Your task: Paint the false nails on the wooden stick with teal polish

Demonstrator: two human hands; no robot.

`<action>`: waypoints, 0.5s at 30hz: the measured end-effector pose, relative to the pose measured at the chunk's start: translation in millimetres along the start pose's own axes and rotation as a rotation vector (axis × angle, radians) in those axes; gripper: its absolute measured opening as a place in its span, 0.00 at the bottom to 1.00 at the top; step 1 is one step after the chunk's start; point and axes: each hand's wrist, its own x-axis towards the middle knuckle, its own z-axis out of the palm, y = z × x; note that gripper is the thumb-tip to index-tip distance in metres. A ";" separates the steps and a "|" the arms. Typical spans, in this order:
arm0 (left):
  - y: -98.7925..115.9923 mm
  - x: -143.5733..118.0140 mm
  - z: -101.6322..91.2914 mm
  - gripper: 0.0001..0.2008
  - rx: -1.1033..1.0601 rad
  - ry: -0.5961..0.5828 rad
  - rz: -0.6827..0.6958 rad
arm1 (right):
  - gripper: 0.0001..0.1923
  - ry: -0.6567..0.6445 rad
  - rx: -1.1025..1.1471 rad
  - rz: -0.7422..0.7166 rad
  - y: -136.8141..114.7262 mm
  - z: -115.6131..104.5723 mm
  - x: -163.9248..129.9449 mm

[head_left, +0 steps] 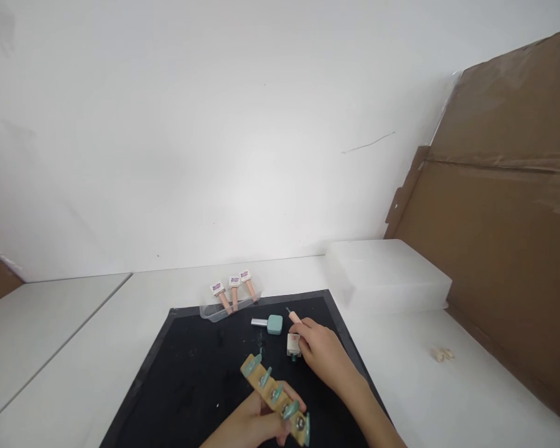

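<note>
My left hand [256, 424] is closed on a wooden nail-tip holder [276, 401], tilted above the black mat. Several glossy green false nails stick up along the holder. My right hand [325, 350] pinches the pink handle of a nail polish brush [295, 317], whose dark bristle end points up and to the left. Just beneath those fingers is a white nail polish bottle [293, 344], with a bit of green at its near end. Whether the fingers also touch this bottle I cannot tell. A green nail polish bottle [274, 325] with a silver cap lies nearby.
Three white bottles with pink caps [234, 283] lean in a clear plastic tray [210, 312] at the back of the black mat [182, 361]. On the right stand a translucent plastic box [387, 274] and a cardboard panel [504, 205]. Small pale pieces [442, 354] lie on the white table.
</note>
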 end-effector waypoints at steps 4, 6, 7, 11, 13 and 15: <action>0.4 0.3 -0.6 0.12 0.012 -0.001 0.007 | 0.14 0.027 -0.003 -0.005 -1.4 -1.6 -1.1; -0.1 0.8 -0.8 0.12 0.021 -0.004 0.022 | 0.14 0.023 -0.005 0.004 -2.4 -2.6 -1.7; -0.6 1.2 -0.8 0.12 0.024 -0.003 0.031 | 0.14 0.018 -0.008 0.009 -2.8 -2.9 -2.0; -2.6 2.5 -1.1 0.11 0.010 -0.005 0.044 | 0.13 0.014 -0.011 0.007 -3.3 -2.7 -2.1; -2.3 2.2 -1.0 0.11 0.000 -0.010 0.042 | 0.13 0.018 -0.020 0.004 -2.8 -1.9 -1.8; -0.2 0.9 -0.3 0.11 -0.003 -0.010 0.041 | 0.13 0.025 -0.033 0.004 -2.1 -1.2 -1.5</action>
